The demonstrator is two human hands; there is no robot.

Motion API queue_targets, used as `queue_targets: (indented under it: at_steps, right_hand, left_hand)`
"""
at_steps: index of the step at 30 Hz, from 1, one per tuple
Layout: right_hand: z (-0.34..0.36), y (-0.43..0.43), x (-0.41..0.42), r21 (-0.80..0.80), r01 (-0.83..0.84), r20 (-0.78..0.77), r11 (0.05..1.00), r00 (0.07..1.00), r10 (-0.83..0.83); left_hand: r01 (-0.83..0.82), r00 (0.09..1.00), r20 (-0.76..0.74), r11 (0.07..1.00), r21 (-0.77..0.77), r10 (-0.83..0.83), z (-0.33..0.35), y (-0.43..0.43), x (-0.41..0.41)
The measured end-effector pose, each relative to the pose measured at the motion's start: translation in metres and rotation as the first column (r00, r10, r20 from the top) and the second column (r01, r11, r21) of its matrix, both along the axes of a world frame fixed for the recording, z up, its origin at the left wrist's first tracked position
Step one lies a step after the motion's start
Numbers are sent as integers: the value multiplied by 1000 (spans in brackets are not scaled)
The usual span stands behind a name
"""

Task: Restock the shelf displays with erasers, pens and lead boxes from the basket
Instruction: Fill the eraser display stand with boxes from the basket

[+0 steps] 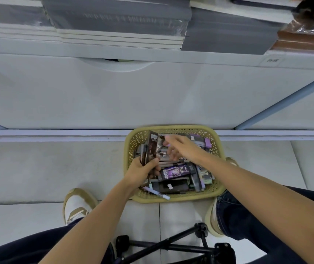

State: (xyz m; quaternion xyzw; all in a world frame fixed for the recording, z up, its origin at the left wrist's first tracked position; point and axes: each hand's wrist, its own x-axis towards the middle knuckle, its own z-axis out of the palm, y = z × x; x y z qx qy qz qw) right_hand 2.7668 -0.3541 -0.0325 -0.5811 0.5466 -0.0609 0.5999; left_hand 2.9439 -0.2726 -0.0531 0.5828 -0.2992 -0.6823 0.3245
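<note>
The basket sits on the floor, full of pens and packs; most of the job looks left to do; the left hand has its grip pinching a few dark packs; the right hand reaches in, blurred; I cannot tell its grip.

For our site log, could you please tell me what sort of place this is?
Probably a stationery shop aisle: a yellow basket of packaged pens sits on the floor before a white shelf unit, wrapped notebook stacks lie on the shelf above, and a label marks the shelf edge.
</note>
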Motion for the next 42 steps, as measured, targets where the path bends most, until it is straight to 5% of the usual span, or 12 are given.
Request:
queue_targets:
  at_steps: [2, 5, 10, 18, 22, 26, 34, 39, 42]
  right_hand:
    - [-18, 9, -18, -172, -258, -340, 951, 922, 188]
    - [-45, 33, -28, -153, -631, -660, 761, 638, 396]
    - [-58, 37, -29, -228, -731, -732, 643, 565, 382]
    - [-51, 36, -31, -148, -696, -716, 703, 565, 409]
    - [-33, 26, -31, -100, -544, -549, 833, 728, 410]
    - [10, 8, -17, -17, -539, -361, 842, 788, 498]
    - [168, -33, 34, -365, -252, 7, 896, 962, 273]
    - [267, -31, 59, -432, 57, 364, 900, 924, 116]
    - [334, -28, 81, -521, 204, 518, 829, 847, 117]
  left_hand:
    - [-15, 999, -32, 998, 59, 17, -4, 1, 9]
    - [-31, 995, -86, 993, 116, 41, -10, 4, 14]
    - [-77, 994, -68, 985, 152, 88, -14, 3, 12]
    - [-27, 999, 30, 985, 170, 22, -11, 6, 16]
    - [45, 990, 125, 990, 134, -62, -2, 5, 18]
    - [133, 968, 213, 991, 25, -136, 24, 4, 15]
    - [143, 950, 309, 935, -324, -38, 163, -32, 63]
    - [26, 956, 264, 861, -508, 127, 278, -33, 118]
    - [-106, 971, 101, 764, -637, 218, 337, -28, 131]
